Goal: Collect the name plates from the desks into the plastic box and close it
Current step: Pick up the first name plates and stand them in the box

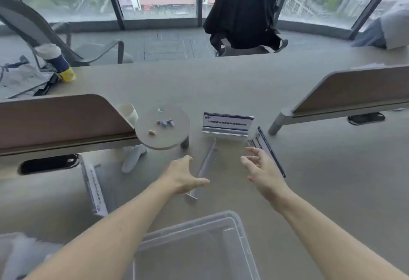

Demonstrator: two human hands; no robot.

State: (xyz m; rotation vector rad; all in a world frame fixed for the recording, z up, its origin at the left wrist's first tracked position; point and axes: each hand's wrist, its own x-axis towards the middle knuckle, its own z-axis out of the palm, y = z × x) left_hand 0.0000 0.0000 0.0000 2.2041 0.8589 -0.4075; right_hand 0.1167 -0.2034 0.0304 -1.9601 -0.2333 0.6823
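Several clear acrylic name plates stand on the grey desk. One faces me at the centre (227,124). Another stands edge-on just in front of it (207,164). A third stands edge-on to the right (269,150), and one more lies at the left (93,187). My left hand (183,175) hovers open beside the edge-on middle plate, fingers spread. My right hand (262,170) is open too, close to the right plate, holding nothing. The clear plastic box (234,220) sits open near the desk's front edge, between my forearms.
A small round stand (177,133) carries a few small coloured bits; a white cup (128,111) is behind it. Low divider screens stand at left (55,120) and right (354,89). A blue-yellow tumbler (58,62), a grey mouse-like object (134,157) and a chair with a black jacket (243,11) are around.
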